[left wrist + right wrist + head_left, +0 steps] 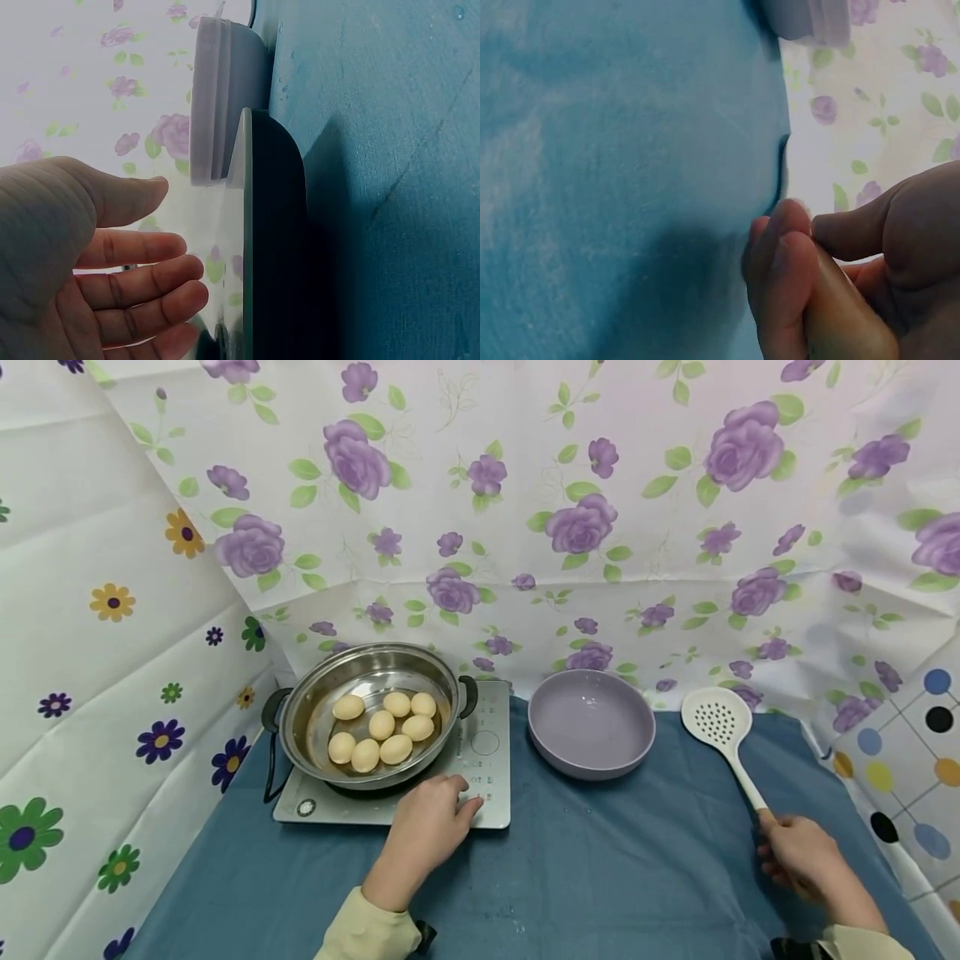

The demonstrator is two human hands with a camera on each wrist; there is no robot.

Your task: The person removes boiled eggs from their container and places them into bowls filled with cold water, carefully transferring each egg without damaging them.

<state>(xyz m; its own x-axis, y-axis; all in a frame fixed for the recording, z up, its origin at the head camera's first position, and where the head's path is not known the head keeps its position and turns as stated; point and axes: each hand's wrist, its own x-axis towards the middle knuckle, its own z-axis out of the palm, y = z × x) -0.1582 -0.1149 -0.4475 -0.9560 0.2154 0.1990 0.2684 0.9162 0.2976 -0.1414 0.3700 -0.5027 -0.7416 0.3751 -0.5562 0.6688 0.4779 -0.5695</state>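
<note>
My left hand (431, 827) hovers over the control panel of a white induction cooktop (491, 718), its fingers loosely bent and holding nothing. In the left wrist view the same hand (112, 262) shows its palm and spread fingers beside the cooktop's edge. A steel pot (300, 727) with black handles sits on the cooktop, with several pale eggs (382, 725) in shallow water. At the right, my right hand (806, 856) grips the wooden handle (847, 315) of a white slotted skimmer (717, 717), whose perforated head points toward the back.
A purple bowl (591, 722) stands between the cooktop and the skimmer. A blue cloth (592, 868) covers the table. Flowered sheets (525, 485) hang behind and at the left, and a dotted sheet (911, 777) hangs at the right.
</note>
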